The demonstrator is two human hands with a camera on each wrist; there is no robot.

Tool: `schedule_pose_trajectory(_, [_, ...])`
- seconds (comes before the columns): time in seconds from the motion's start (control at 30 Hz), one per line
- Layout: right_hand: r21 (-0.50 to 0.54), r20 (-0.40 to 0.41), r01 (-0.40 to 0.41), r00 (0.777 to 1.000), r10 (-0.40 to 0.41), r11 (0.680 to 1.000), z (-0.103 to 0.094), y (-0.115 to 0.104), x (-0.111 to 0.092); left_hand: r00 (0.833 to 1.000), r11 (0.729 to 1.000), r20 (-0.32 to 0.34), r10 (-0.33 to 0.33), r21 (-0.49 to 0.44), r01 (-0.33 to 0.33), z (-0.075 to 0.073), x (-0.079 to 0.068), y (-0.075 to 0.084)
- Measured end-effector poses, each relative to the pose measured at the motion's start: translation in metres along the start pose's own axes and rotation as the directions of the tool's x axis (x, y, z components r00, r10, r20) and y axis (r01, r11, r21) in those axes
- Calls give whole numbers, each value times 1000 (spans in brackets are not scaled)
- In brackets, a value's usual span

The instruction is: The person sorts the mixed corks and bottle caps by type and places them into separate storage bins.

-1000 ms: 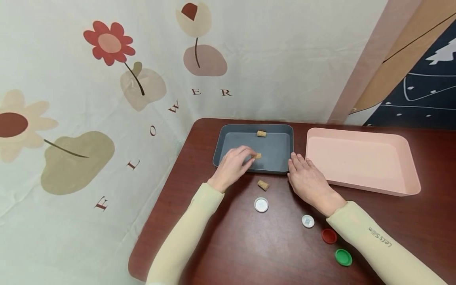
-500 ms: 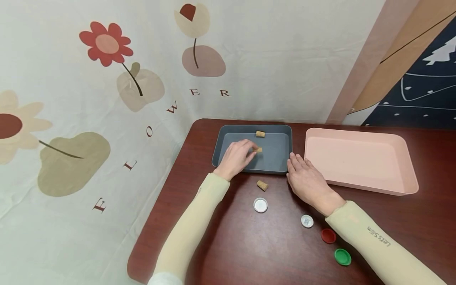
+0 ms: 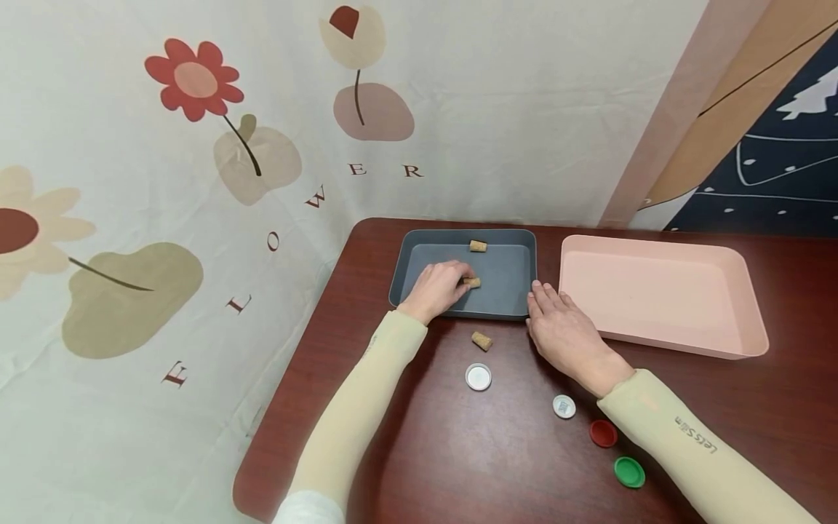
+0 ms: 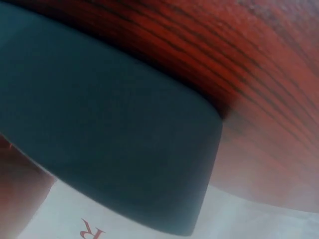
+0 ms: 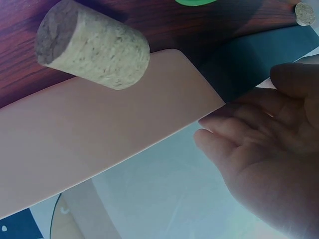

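Note:
Over the grey tray (image 3: 507,291), my left hand (image 3: 439,287) pinches a cork (image 3: 474,282) between thumb and fingers, close above the tray floor. Another cork (image 3: 479,247) lies by the tray's back wall. A third cork (image 3: 482,340) is on the table in front of the tray. My right hand (image 3: 566,331) lies flat with straight fingers, its fingertips at the grey tray's front right corner. In the left wrist view the tray's dark outer wall (image 4: 119,114) fills the middle, and the held cork is out of sight.
A pink tray (image 3: 661,291) stands to the right. On the table (image 3: 419,437) are a white-centred lid (image 3: 479,377), a small white cap (image 3: 564,407), a red cap (image 3: 603,433) and a green cap (image 3: 629,472). In the right wrist view a cork (image 5: 99,47) looms close to the camera.
My left hand, with the cork pinched in it, has shifted slightly right and forward within the grey tray, then dipped a little. My right hand has stayed in place.

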State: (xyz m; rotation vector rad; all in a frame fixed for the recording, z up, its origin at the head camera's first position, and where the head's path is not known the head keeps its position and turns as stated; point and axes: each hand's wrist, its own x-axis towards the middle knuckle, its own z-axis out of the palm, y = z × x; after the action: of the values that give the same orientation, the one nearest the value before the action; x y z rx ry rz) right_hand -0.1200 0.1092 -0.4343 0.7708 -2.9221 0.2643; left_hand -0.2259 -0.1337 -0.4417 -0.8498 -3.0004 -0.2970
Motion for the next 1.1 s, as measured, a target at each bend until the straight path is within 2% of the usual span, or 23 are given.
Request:
schedule_pose_trajectory(0.1, [0, -2, 1, 1000, -1, 1000, 0, -1, 0, 1000, 1000, 3, -16, -13, 16, -1, -3, 0])
schedule_pose_trajectory(0.2, [-1, 2, 3, 1000, -3, 1000, -1, -1, 0, 1000, 1000, -18, -3, -28, 2, -3, -9, 0])
schedule_pose_trajectory(0.33, [-2, 12, 2, 1000, -2, 1000, -1, -1, -1, 997, 996, -53, 64, -51, -67, -6, -25, 5])
schedule_pose_trajectory(0.47, [1, 19, 3, 1000, -3, 1000, -2, 0, -1, 986, 987, -92, 139, -62, -145, -9, -46, 11])
schedule_pose_trajectory(0.67, [3, 23, 3, 1000, -3, 1000, -3, 1, -1, 955, 964, -145, 258, -28, -265, -12, -72, 19])
schedule_pose_trajectory(0.9, [-5, 7, 11, 1000, -11, 1000, -2, 1, -1, 924, 934, -138, 358, 41, -355, -13, -87, 25])
schedule_pose_trajectory(1.1, [-2, -1, 10, 1000, -10, 1000, -1, 0, 0, 872, 875, -111, 477, 154, -459, -12, -93, 29])
